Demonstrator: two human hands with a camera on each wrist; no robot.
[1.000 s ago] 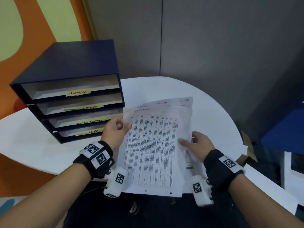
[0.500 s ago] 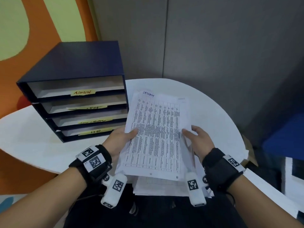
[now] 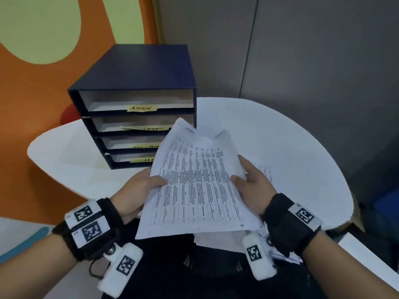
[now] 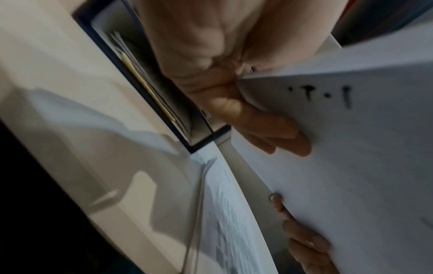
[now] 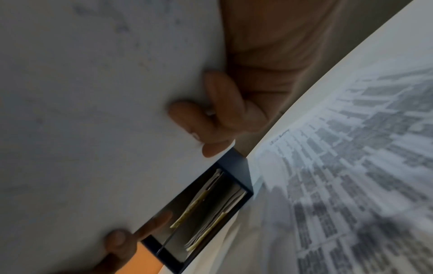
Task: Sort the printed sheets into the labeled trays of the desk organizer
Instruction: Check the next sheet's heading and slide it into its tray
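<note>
Head view: both hands (image 3: pixel 142 190) (image 3: pixel 254 186) grip sheet (image 3: pixel 194 186), covering organizer's (image 3: pixel 138 83) lower trays.

Evenly and softly lit from above in the head view, with mild wide-angle bending at the edges. Dimmer and motion-blurred in both wrist views. Soft shadows on the table (image 4: pixel 98 129) left of the left hand (image 4: pixel 211 61). Smeared, unreadable print on the sheet (image 5: pixel 351 176) right of the right hand (image 5: pixel 257 83).
</note>
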